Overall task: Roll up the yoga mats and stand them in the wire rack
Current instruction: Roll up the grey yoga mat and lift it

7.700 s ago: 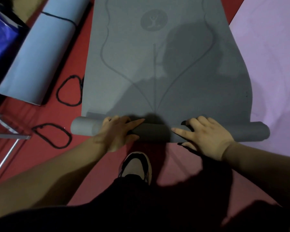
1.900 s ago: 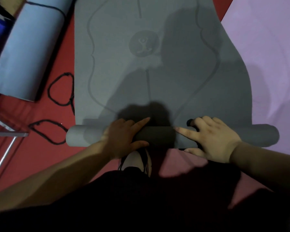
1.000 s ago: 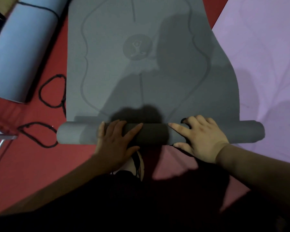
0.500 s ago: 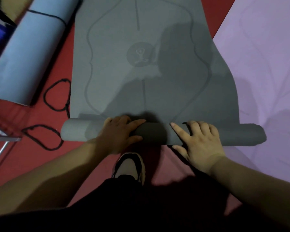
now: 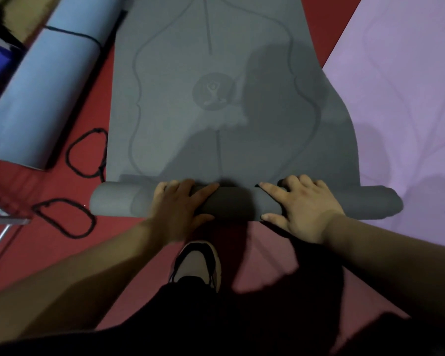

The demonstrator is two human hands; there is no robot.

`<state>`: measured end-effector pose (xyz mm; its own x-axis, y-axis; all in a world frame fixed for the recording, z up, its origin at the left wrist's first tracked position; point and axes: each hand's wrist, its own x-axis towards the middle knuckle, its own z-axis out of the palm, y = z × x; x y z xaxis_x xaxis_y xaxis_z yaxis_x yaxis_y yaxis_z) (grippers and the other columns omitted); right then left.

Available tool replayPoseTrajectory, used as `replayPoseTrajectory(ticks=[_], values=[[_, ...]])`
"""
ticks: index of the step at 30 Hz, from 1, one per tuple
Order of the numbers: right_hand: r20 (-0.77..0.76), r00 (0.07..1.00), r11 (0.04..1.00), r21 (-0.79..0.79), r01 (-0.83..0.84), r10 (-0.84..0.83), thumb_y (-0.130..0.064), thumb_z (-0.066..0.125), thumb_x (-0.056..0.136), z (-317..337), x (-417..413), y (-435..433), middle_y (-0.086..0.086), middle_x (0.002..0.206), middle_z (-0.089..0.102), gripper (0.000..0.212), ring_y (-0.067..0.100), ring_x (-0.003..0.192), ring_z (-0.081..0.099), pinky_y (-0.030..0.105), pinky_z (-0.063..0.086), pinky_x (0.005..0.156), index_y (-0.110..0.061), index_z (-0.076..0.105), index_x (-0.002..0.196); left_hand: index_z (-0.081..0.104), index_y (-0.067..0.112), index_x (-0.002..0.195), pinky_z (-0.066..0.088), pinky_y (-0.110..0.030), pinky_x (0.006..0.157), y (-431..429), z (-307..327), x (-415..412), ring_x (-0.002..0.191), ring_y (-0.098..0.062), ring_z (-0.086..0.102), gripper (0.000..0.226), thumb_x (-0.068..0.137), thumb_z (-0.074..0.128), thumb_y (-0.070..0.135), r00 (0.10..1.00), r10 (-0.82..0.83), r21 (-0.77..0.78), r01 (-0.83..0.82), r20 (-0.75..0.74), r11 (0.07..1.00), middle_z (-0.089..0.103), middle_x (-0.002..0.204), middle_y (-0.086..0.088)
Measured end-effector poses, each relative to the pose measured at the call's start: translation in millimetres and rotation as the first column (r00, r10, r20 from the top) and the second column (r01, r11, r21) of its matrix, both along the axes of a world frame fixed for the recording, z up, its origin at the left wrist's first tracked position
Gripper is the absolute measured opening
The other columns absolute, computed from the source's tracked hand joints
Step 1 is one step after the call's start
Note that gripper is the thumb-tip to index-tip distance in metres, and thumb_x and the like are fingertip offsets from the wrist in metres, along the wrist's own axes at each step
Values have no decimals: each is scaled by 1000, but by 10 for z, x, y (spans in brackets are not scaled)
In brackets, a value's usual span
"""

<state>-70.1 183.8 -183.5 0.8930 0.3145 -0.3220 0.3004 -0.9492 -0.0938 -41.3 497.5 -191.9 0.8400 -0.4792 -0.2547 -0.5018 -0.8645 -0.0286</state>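
A grey yoga mat (image 5: 216,111) with a printed figure emblem lies flat on the red floor, and its near end is wound into a roll (image 5: 237,204) lying crosswise in front of me. My left hand (image 5: 177,209) cups the roll left of centre, fingers over the top and thumb on the near side. My right hand (image 5: 303,209) cups it right of centre in the same way. A rolled light-blue mat (image 5: 44,86) tied with a black cord lies at the upper left. A purple mat (image 5: 409,98) is spread flat on the right.
Two black strap loops lie on the floor left of the grey mat, one near its edge (image 5: 85,152) and one closer to me (image 5: 64,218). A metal frame (image 5: 0,222) pokes in at the left edge. My shoe (image 5: 198,263) stands just behind the roll.
The roll has advanced up the mat and grown thicker; the emblem now sits closer to it. Both hands stay on the roll, regripping as it turns.
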Motion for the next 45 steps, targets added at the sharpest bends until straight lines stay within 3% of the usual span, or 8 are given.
replayPoseTrajectory(ticks=[8,14,21,26,31,36,42,45], values=[[194,979,997,27,-72,65,-73,41,90,-73,-114,6,9,122,58,71,31,98,51,43,40,81,-37,43,151,15,52,154,39,-44,93,-1,90,204,109,-32,52,82,78,13,82,989,-12,73,22,-147,997,52,127,-1],[106,990,996,16,-92,90,-78,36,87,-23,55,-42,5,112,59,73,29,93,53,41,44,76,-43,41,150,13,54,153,39,-43,95,-14,115,349,116,-30,51,85,73,12,84,972,1,58,13,-235,998,50,130,0],[-73,991,994,19,-107,108,-87,9,79,33,262,-98,-2,128,44,83,24,114,46,40,39,96,-52,11,155,43,36,149,37,-59,103,-13,-41,-22,111,-38,54,63,94,36,66,992,68,-116,-55,109,992,55,124,-16],[-79,992,994,36,-99,102,-88,12,79,21,305,-98,-3,128,45,84,22,116,46,39,39,97,-52,11,155,47,37,145,36,-59,103,-54,-41,30,109,-37,53,71,87,36,76,993,95,-99,-89,63,991,57,121,-12],[164,984,996,40,-76,69,-75,36,89,-23,155,-41,7,115,57,71,30,96,53,42,41,81,-42,39,152,45,45,145,38,-44,87,-88,85,314,96,-34,57,79,80,23,84,996,75,40,-73,-41,997,57,108,-6],[174,985,999,35,7,-13,-76,38,87,-83,77,34,8,117,58,70,33,99,53,45,40,84,-43,44,148,42,44,148,39,-46,93,-94,94,346,101,-34,56,82,79,22,84,996,82,14,-82,-41,997,57,111,-6],[-17,1000,1000,-16,-25,25,-85,13,82,55,329,-45,-1,128,49,80,25,115,47,43,38,93,-51,16,155,34,35,152,24,-69,111,-108,-84,1,130,-44,44,73,87,43,67,984,108,-94,-95,144,991,48,136,-18],[-3,1000,1000,-1,-18,18,-85,14,83,57,362,-30,-1,128,49,81,25,116,48,43,37,95,-50,17,156,36,37,148,29,-67,109,-115,-50,112,123,-41,50,69,87,38,69,987,128,-87,-119,99,989,53,131,-16]])
